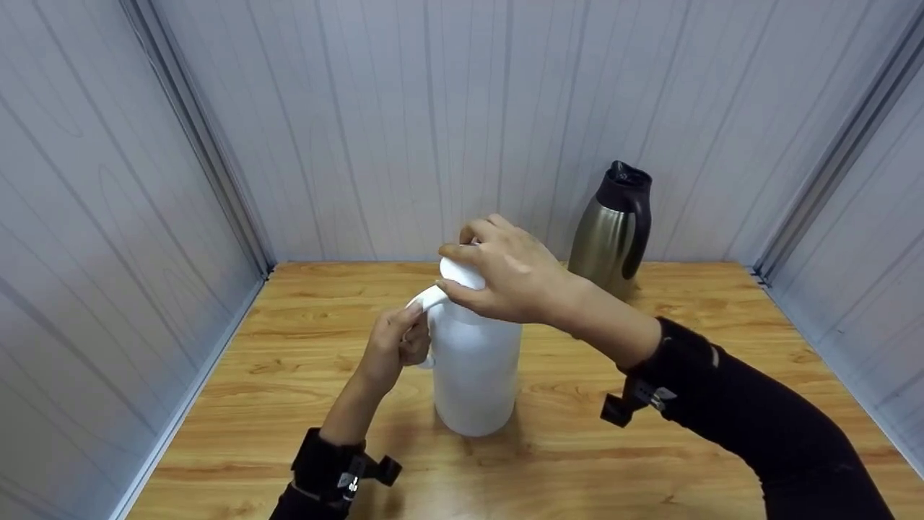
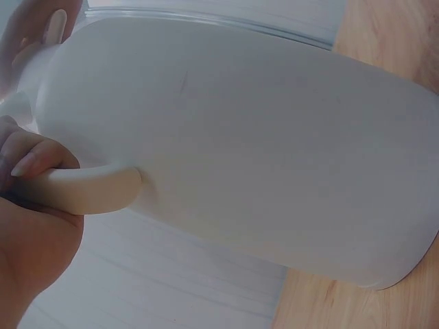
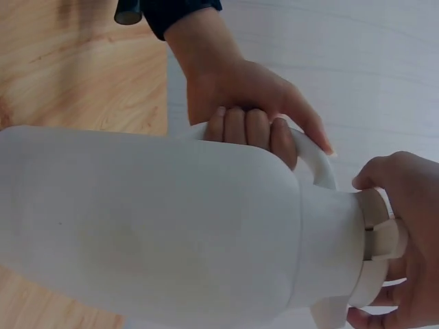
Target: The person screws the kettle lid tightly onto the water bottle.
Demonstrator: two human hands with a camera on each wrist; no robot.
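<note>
Head view: a white jug (image 1: 474, 375) stands upright mid-counter (image 1: 650, 462), long axis vertical; the left hand (image 1: 393, 347) curls around its handle (image 1: 431, 297) while the right hand (image 1: 505, 278) clasps the lid (image 1: 460, 273) from above. A steel flask (image 1: 613, 231) stands near the counter's far edge.

Left wrist view: the left hand's fingers (image 2: 34, 161) wrap the handle (image 2: 89, 190).

Right wrist view: the right hand (image 3: 405, 240) pinches the lid (image 3: 377, 240).

Matt white plastic jug (image 1: 474, 368), brushed glossy metal flask (image 1: 612, 235), grained wooden tabletop (image 1: 289, 404)
</note>
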